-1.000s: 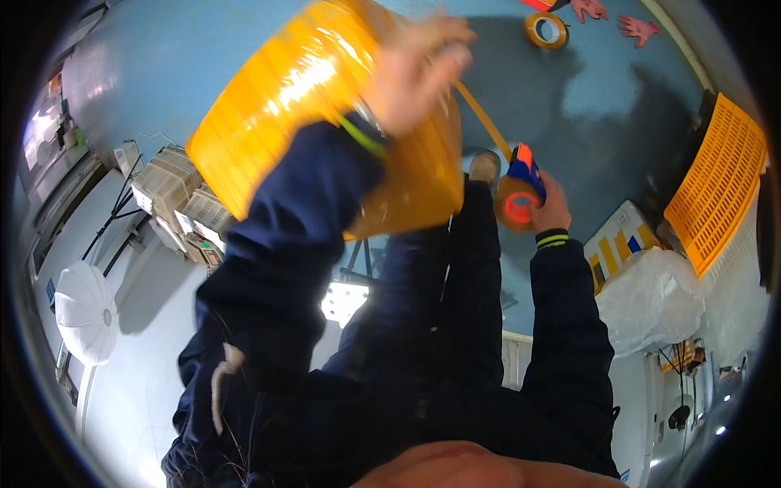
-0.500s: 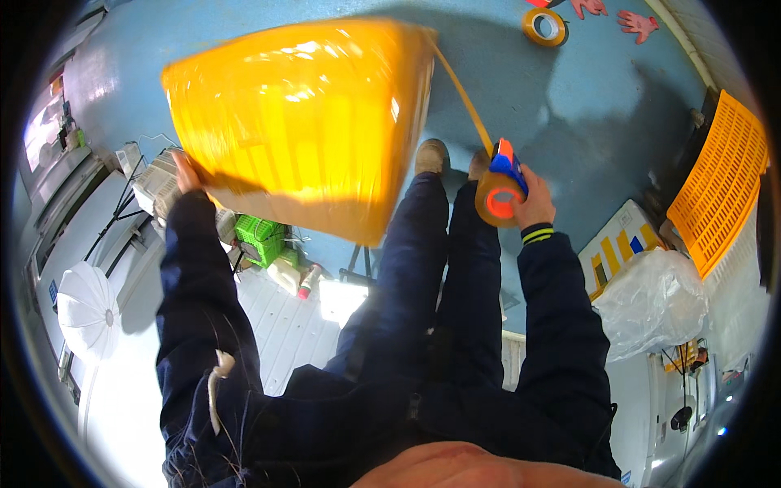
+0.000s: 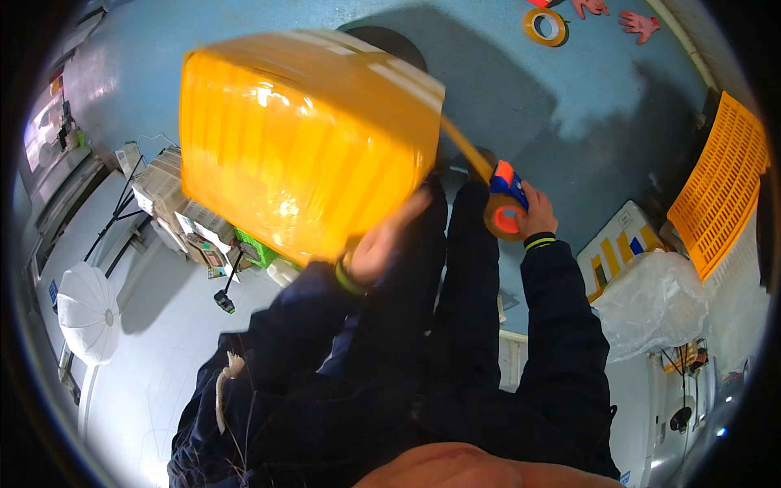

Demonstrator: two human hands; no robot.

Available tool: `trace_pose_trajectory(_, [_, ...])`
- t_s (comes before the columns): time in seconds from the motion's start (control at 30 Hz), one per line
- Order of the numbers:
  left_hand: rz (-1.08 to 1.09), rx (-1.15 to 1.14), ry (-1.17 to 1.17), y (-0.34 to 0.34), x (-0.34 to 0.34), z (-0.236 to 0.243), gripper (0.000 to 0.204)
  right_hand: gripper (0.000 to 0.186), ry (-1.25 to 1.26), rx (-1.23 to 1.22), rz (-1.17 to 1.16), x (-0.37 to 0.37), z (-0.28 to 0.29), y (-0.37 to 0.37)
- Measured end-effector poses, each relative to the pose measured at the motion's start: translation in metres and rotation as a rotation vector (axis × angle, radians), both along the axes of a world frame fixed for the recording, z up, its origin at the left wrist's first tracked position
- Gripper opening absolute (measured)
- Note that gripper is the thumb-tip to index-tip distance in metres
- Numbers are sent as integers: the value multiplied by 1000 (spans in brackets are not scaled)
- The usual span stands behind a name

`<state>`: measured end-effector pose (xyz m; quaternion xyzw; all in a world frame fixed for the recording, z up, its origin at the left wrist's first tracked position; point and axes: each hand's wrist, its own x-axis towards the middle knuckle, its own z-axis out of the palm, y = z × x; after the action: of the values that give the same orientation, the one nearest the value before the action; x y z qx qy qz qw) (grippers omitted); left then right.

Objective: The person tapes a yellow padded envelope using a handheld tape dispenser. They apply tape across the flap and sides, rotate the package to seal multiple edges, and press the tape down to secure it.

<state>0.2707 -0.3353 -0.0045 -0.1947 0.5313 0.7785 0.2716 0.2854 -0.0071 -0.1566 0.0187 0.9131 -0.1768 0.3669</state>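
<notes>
A large box (image 3: 293, 154), wrapped in shiny yellow-orange tape, hangs or rests tilted left of centre; its support is mostly hidden. My left hand (image 3: 378, 248), blurred by motion, lies against or close beside the near right part of the box with its fingers stretched out. My right hand (image 3: 537, 213) is closed round a blue and orange tape dispenser (image 3: 506, 199) with a roll of tan tape. From the dispenser a taut tape strip (image 3: 468, 150) runs up to the right edge of the box.
A dark round surface (image 3: 394, 45) shows behind the box. Farther right lie a tape roll (image 3: 545, 27) and pink gloves (image 3: 639, 27). An orange plastic crate (image 3: 720, 187), a clear plastic bag (image 3: 655, 305) and a white-yellow carton (image 3: 622, 244) stand at right. At left are stacked boxes (image 3: 163, 183) and a white umbrella lamp (image 3: 87, 313).
My left hand has left the box's left side and swung right to its near right part. The box has turned and tilted, showing a pale-striped face. The tape strip looks shorter; the right hand barely moved.
</notes>
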Motion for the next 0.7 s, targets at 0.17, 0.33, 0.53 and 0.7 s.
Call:
trace_pose_trajectory(0.17, [-167,-638,563,-27,-205,-29,37,71,19,22,-154,-29,2,2])
trace_pose_trajectory(0.33, [-608,-1461,671,-203,-296,-44,44,69,48,71,-164,-74,-7,-8])
trace_pose_trajectory(0.53, [196,-1389,-125,-461,-146,-65,62,69,163,-38,-66,-75,-30,-24])
trace_pose_trajectory(0.7, [-2,-1706,-388,-484,106,-78,64,73,53,-27,-102,-25,-34,-29])
